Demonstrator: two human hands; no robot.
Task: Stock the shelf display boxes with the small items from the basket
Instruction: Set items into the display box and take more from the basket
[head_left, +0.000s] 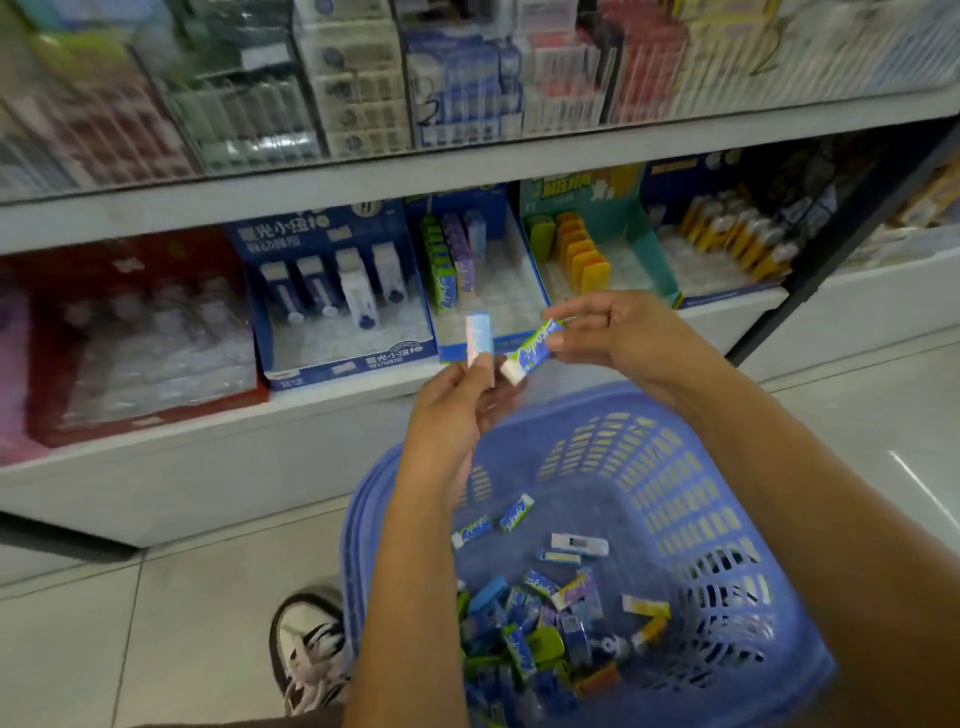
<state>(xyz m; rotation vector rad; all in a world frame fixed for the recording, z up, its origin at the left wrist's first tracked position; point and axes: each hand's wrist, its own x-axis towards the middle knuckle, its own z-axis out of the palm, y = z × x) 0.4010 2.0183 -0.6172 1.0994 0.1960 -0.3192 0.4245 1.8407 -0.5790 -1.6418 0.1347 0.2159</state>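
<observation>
Above the basket: both hands, one small item each.
Left hand: fingers grip pink-blue packet, upright.
Right hand: fingers pinch green-blue packet.

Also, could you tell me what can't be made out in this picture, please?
Head view:
- Upper shelf packages: motion-blurred, labels unreadable.
- Pale pack in the left hand: print blurred, lower end behind the fingers.
- Basket: the left forearm and right forearm cover part of its contents; the bottom edge cuts its near rim.
- Shoe: partly behind the basket.
</observation>
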